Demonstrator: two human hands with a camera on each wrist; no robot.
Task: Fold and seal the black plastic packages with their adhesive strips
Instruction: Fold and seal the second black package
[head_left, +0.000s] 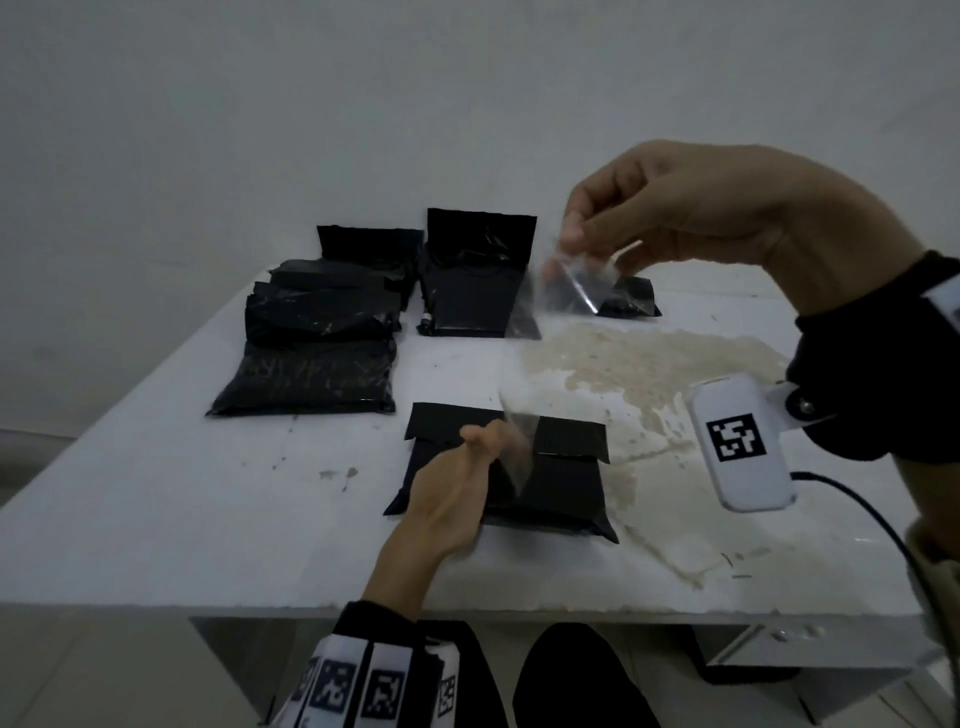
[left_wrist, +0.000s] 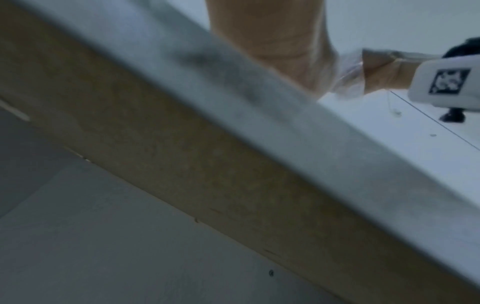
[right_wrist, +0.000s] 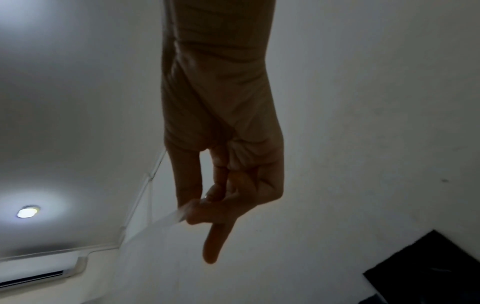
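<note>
pinched between thumb and fingertips of the right hand (head_left: 691, 208) is a clear strip of backing film (head_left: 576, 288), held up in the air well above the desk (head_left: 156, 499); that grip is clamped tight on the film, with one finger left pointing straight in the right wrist view. the left hand (head_left: 452, 493) rests on the near black package (head_left: 545, 483), and its fingertips pinch another bit of clear film (head_left: 519, 447) standing up from the package's folded flap. this package lies flat near the front edge of the desk, its top flap turned down over the body.

further back on the left sits a pile of black packages (head_left: 317, 338), overlapping one another. beside it, toward the middle, is another black package (head_left: 475, 280) with its flap standing upright. a small black packet (head_left: 631, 299) lies behind the raised film on the right. a rough pale stain (head_left: 639, 364) spreads over the desk's right half. the left wrist view is blurred and shows mostly the desk edge
</note>
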